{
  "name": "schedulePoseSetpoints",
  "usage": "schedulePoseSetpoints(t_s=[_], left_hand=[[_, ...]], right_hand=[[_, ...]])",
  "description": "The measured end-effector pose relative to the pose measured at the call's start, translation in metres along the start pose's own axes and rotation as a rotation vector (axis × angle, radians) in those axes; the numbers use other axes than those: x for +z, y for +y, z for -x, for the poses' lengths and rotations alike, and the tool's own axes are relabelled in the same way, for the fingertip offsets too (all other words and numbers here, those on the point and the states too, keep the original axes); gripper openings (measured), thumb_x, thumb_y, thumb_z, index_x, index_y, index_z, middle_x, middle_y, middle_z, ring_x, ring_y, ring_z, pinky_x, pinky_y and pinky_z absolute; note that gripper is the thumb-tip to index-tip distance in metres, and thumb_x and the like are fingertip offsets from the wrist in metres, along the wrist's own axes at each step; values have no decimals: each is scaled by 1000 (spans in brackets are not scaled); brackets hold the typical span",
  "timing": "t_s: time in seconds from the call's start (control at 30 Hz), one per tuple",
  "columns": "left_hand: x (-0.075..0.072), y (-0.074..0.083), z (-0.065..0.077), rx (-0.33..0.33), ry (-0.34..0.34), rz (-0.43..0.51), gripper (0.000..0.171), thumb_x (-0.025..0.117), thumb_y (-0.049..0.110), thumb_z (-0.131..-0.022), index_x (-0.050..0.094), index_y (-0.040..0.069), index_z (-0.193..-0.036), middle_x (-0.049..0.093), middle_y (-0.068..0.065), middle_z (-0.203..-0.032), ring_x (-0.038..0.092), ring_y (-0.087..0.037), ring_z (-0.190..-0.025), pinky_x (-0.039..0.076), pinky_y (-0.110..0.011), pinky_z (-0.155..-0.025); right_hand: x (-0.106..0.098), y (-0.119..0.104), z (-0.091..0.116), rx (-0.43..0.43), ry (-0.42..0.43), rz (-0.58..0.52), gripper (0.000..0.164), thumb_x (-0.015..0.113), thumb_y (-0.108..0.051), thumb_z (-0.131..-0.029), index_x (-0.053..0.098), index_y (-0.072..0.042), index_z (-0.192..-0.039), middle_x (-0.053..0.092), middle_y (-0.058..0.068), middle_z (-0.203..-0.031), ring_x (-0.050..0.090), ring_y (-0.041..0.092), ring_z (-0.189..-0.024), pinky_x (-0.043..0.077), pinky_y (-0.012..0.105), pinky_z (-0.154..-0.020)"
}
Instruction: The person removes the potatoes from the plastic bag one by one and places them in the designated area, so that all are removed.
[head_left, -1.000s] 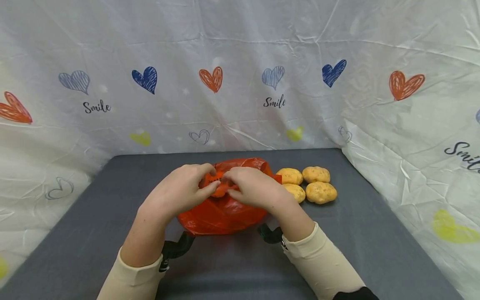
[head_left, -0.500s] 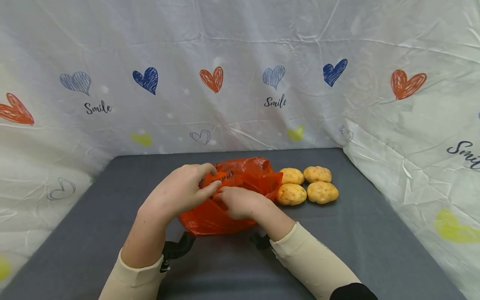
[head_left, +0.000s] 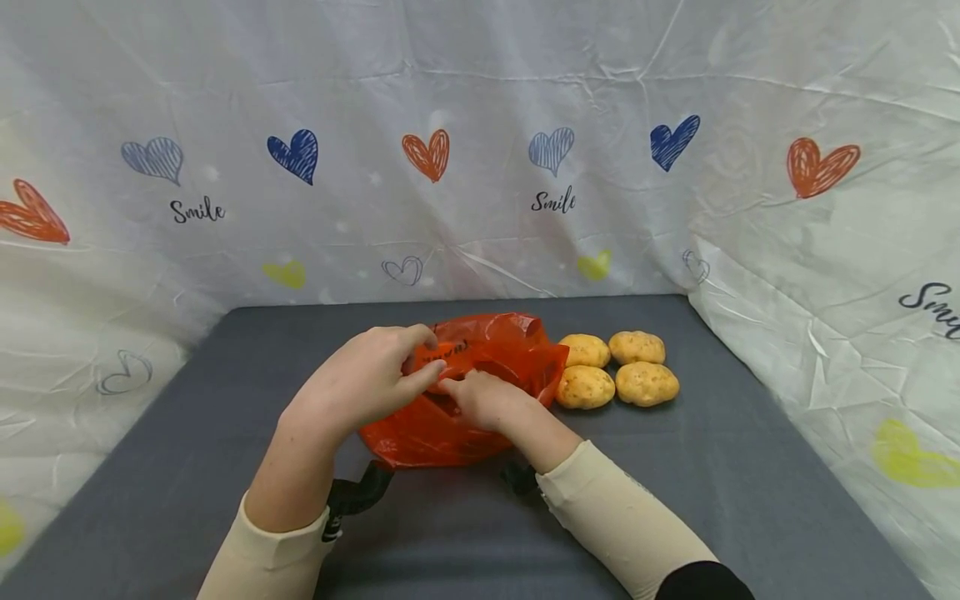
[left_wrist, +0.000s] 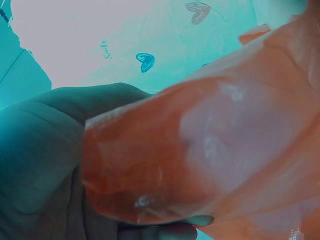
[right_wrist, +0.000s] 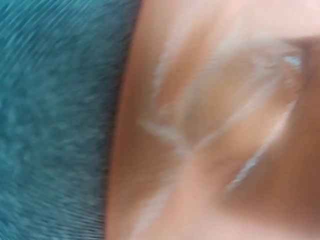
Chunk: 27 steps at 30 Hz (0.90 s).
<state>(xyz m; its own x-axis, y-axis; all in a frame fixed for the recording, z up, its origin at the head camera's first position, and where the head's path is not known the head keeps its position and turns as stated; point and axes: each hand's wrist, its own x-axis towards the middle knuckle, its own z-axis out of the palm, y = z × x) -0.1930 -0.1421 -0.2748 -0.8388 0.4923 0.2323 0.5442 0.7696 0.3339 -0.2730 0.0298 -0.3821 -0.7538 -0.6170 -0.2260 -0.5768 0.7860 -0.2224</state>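
A red plastic bag (head_left: 495, 337) with dark printed letters lies crumpled mid-table. My left hand (head_left: 360, 375) grips its upper left part, thumb and fingers curved around the film. In the left wrist view, the translucent bag (left_wrist: 150, 165) stretches across the palm, with fingertips (left_wrist: 165, 231) below its edge. My right hand (head_left: 483, 404) reaches into the folds beside the left thumb, at a dark gap. Its lower fingers are hidden, and I cannot tell if they pinch the film. Blurred bag folds (right_wrist: 220, 115) fill much of the right wrist view.
Several yellow potatoes (head_left: 647, 384) sit grouped on the grey tabletop (head_left: 720, 467), touching or close to the bag's right side. A white sheet (head_left: 480, 233) printed with hearts and "Smile" hangs behind the table and along both sides.
My right hand has moved down and slightly left from the bag's top, uncovering the printed letters and more of the potatoes. The left hand has kept its grip in nearly the same place.
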Motion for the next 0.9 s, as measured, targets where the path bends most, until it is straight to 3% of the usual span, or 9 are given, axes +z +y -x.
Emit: schedulePoseSetpoints(t_s=[0.23, 0.43, 0.53, 0.77, 0.9], left_hand=[[0, 0, 0, 18, 10, -14, 20, 68, 23, -99, 69, 8, -113, 54, 5, -71, 49, -13, -62, 44, -34, -59], [0, 0, 0, 21, 14, -16, 22, 68, 24, -99, 69, 9, -115, 59, 7, -78, 52, -12, -66, 47, -33, -62], [1, -1, 0, 21, 13, -12, 22, 68, 23, -99, 69, 8, -115, 60, 6, -79, 52, -13, -66, 47, -33, -62], [1, -1, -1, 5, -5, -14, 24, 68, 25, -99, 68, 8, -117, 56, 5, -73, 50, -14, -64, 45, -34, -60], [0, -1, -1, 5, 0, -20, 24, 69, 24, -99, 69, 7, -116, 54, 5, -70, 49, -14, -62, 45, -34, -59]], right_hand=[[8, 5, -8, 18, -39, -105, 51, 57, -24, -106, 43, -25, -156, 61, -2, -89, 60, 14, -85, 53, 34, -88], [8, 8, -9, 15, -34, -102, 47, 61, -23, -105, 48, -24, -150, 59, 0, -82, 59, 17, -79, 52, 34, -80], [6, 10, -7, 3, -17, -80, 42, 64, -25, -103, 53, -23, -144, 59, 1, -85, 59, 17, -80, 53, 35, -83], [-5, 11, 3, -39, 59, -29, 50, 69, -29, -99, 55, -18, -147, 62, 7, -118, 60, 23, -107, 50, 43, -100], [-8, 14, 4, -26, 62, -33, 58, 69, -30, -100, 49, -17, -153, 60, 11, -133, 59, 26, -119, 47, 45, -105]])
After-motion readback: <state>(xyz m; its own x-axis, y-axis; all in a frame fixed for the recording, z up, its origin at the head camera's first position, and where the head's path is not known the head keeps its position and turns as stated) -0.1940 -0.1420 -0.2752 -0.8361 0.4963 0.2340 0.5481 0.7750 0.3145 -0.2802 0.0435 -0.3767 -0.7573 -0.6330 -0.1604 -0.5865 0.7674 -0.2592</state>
